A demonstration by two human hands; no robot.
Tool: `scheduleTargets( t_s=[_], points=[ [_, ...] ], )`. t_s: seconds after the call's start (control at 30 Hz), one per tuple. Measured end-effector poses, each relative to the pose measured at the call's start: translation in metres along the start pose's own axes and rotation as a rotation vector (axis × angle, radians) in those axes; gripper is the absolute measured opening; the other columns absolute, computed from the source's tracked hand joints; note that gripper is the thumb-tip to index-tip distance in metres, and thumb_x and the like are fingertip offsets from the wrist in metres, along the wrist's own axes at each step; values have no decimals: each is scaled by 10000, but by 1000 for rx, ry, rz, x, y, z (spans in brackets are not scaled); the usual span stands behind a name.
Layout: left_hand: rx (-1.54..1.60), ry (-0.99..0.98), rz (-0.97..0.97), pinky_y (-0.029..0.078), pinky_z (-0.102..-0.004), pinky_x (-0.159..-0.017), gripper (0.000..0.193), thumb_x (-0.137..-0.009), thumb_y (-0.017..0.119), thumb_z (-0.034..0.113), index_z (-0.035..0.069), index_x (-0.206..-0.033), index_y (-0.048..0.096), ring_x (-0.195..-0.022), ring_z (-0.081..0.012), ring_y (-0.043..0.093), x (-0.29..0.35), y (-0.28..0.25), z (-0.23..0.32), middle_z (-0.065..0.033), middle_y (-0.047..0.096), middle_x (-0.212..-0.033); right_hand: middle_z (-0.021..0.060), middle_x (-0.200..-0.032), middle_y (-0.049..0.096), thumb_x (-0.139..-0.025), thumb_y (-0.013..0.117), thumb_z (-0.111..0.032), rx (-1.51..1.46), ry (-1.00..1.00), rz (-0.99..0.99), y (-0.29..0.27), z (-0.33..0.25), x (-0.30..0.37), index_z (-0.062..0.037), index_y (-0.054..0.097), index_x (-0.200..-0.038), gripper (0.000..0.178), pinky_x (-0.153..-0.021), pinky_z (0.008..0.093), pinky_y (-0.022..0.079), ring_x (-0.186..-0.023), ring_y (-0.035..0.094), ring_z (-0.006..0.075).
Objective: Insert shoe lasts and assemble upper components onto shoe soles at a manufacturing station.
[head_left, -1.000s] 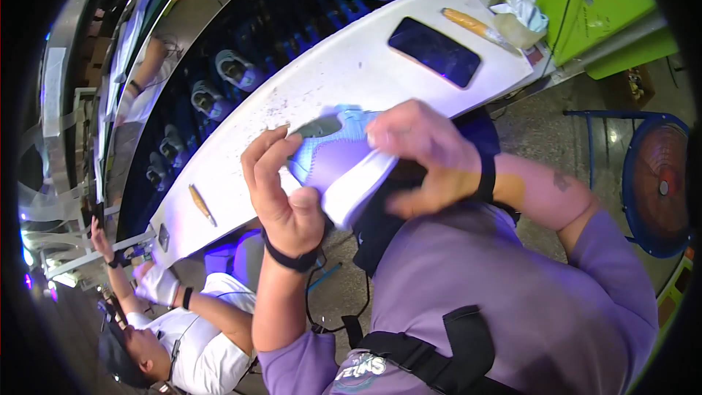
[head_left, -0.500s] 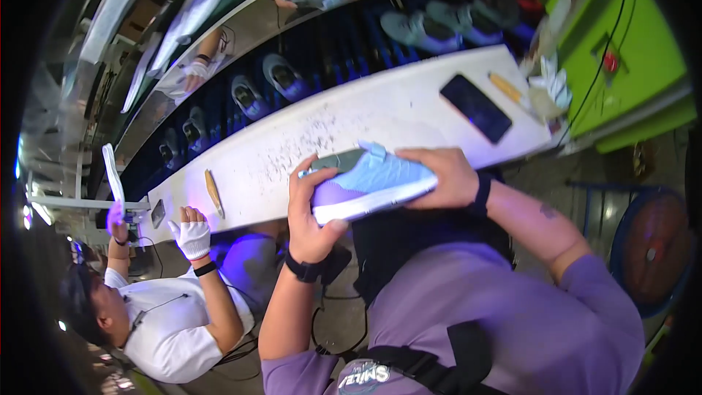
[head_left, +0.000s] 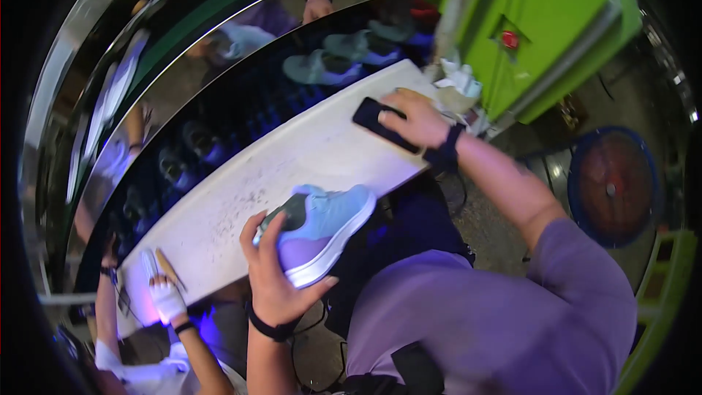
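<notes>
My left hand (head_left: pixel 276 287) is closed around the heel end of a light blue and lilac sneaker (head_left: pixel 330 221) with a white sole. The shoe is tilted, its toe pointing up to the right, just above the table's near edge. My right hand (head_left: pixel 423 123) is down at the table's right end, over a black phone (head_left: pixel 367 115). Its thumb lies over the phone and the fingers curl on the far side. Whatever may be under those fingers is hidden.
The white table (head_left: pixel 292 157) carries dark specks. Behind it, grey sneakers (head_left: pixel 314 68) sit on a dark rack. A crumpled white cloth (head_left: pixel 459 77) lies by a green cabinet (head_left: pixel 541 36). A co-worker's gloved hand (head_left: pixel 168 301) works at the left, near a yellow tool (head_left: pixel 170 267). A round fan (head_left: pixel 613 186) stands right.
My right hand has let go of the shoe's toe and moved to the phone. My left hand alone holds the shoe, now more tilted. The yellow tool beside the phone is hidden. The view has shifted.
</notes>
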State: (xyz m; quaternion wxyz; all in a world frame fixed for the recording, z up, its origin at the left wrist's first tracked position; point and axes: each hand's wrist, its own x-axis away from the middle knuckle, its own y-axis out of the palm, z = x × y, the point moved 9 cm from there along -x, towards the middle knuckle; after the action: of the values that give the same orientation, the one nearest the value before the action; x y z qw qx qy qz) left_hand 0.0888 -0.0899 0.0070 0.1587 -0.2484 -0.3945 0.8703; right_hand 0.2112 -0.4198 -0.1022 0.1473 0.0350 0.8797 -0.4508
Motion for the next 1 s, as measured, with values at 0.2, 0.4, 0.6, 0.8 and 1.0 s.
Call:
scheduleTargets(
  t_s=[0.2,0.4,0.6,0.8,1.0],
  points=[
    [73,-27,-57,383,-513,-1096,1105,-624,830,658,20,-1426,417,-1321,-447,424,-7,-2,-8,-273,345,-1437,266,-1112,657,-826,607,-94,536,276,-387,2,70,-13,-12,633,-1143,329,-922,462,530,-1083,649,373],
    [97,2,-70,347,-487,-1127,1186,-651,811,680,-14,-1484,332,-1347,-453,405,-11,2,1,-294,330,-1465,179,-1010,596,-881,620,-111,-236,-44,236,-59,-34,-8,-12,573,-1126,269,-745,409,562,-911,668,327],
    [-68,29,-188,450,-488,-1043,1060,-596,908,507,-5,-1380,412,-1307,-468,460,-29,6,31,-299,331,-1458,109,-845,594,-970,569,-153,-1979,324,25,4,-187,8,-68,352,-1368,461,-557,344,538,-668,640,202],
    [-92,-18,-228,522,-475,-949,952,-565,933,323,6,-1315,439,-1244,-469,526,-36,11,34,-310,325,-1456,52,-731,516,-1022,447,-206,-2220,376,-114,41,-199,12,-104,373,-1422,419,-474,300,463,-504,501,128],
    [-61,8,-230,525,-471,-958,942,-572,912,270,2,-1331,422,-1236,-464,530,-34,15,35,-306,302,-1451,10,-666,468,-1048,451,-250,-2005,147,-428,29,-227,11,-65,429,-1354,358,-397,218,371,-443,410,63]
  ],
)
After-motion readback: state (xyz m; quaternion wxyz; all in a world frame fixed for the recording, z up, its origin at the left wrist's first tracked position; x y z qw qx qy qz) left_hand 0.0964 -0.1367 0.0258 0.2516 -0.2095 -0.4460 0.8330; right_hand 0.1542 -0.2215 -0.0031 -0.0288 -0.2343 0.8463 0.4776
